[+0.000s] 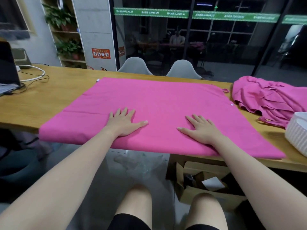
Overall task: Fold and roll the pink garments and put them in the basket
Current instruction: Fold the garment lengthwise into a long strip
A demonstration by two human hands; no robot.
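Observation:
A large pink garment (154,100) lies spread flat across the wooden table (49,97), its near edge hanging slightly over the table's front. My left hand (123,122) rests palm down on it left of centre, fingers straight and spread. My right hand (201,130) lies flat on it to the right, fingers spread too. A crumpled pile of pink garments (265,98) sits at the right end of the table. The white ribbed basket (297,131) stands at the right edge, partly cut off by the frame.
A laptop (8,68) with cables (35,75) sits at the table's far left. Two grey chairs (134,66) stand behind the table before a glass wall. Open cardboard boxes (204,185) lie on the floor under the table, beside my knees.

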